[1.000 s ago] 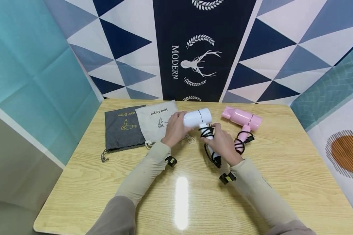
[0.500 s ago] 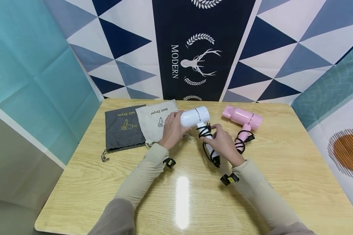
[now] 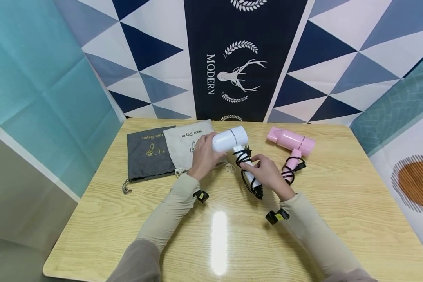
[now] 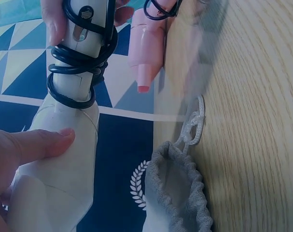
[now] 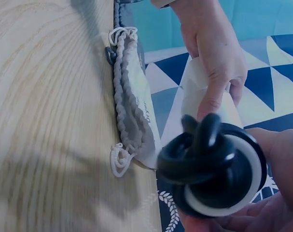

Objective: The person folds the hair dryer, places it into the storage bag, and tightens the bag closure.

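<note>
A white hair dryer [image 3: 230, 139] is held between both hands above the table, its black cord [image 4: 78, 65] wound round the handle. My left hand [image 3: 203, 154] grips the nozzle end of its barrel, thumb along the side in the left wrist view. My right hand [image 3: 266, 172] holds the handle, seen end-on in the right wrist view. Left of the dryer lies a light drawstring bag [image 3: 178, 147] printed "Hair Dryer", its gathered mouth [image 5: 127, 96] facing the near side. It overlaps a dark grey drawstring bag [image 3: 135, 156] of the same kind.
A pink hair dryer [image 3: 290, 140], cord wrapped round its handle, lies on the table [image 3: 183, 235] to the right of my right hand. A patterned cloth wall [image 3: 155, 58] stands along the table's back edge.
Both hands have shifted slightly left with the white hair dryer, bringing it a little closer to the light bag. The bags and the pink hair dryer stay in place.
</note>
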The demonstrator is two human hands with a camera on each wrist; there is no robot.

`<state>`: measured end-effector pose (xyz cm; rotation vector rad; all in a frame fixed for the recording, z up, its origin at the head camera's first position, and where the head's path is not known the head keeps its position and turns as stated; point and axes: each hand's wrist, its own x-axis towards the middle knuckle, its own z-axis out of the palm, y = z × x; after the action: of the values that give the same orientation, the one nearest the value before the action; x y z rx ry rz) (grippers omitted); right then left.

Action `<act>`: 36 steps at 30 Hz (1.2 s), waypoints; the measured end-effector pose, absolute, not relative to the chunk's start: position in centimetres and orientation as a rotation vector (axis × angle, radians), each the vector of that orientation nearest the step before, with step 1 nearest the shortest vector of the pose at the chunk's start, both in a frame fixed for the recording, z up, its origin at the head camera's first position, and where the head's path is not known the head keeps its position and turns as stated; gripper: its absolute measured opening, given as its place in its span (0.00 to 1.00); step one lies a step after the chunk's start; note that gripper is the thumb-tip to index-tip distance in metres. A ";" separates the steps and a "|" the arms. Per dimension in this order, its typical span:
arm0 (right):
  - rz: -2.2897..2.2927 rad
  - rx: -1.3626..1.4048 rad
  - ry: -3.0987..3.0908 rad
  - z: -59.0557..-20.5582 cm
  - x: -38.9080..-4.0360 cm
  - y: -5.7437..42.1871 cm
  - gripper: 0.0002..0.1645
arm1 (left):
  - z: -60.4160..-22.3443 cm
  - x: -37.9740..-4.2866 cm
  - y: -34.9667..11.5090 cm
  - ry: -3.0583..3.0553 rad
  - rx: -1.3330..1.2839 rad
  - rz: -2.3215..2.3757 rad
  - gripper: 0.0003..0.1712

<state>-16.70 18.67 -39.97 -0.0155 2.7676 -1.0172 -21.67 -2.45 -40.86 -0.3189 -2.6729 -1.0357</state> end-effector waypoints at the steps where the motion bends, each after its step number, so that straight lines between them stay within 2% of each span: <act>1: -1.016 -0.015 2.753 -40.0 -16.7 18.7 0.40 | -40.9 -21.7 -2.4 -2.669 -0.319 -1.036 0.45; 8: -1.175 -0.017 2.557 -40.8 -16.5 18.6 0.35 | -41.1 -21.8 -2.4 -2.651 -0.306 -1.052 0.45; 18: -1.414 0.058 2.383 -41.3 -16.2 17.9 0.37 | -41.1 -21.8 -2.5 -2.645 -0.315 -1.026 0.45; 29: -1.603 0.157 2.339 -40.0 -15.2 17.4 0.32 | -40.4 -21.8 -2.1 -2.644 -0.411 -0.740 0.47; 36: -1.679 0.143 2.256 -39.7 -15.2 17.2 0.30 | -40.8 -21.6 -1.8 -2.587 -0.406 -0.364 0.48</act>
<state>-15.16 17.19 -39.70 0.1433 2.2561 -1.6794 -21.63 -1.75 -40.80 -0.4061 -2.5865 -0.3641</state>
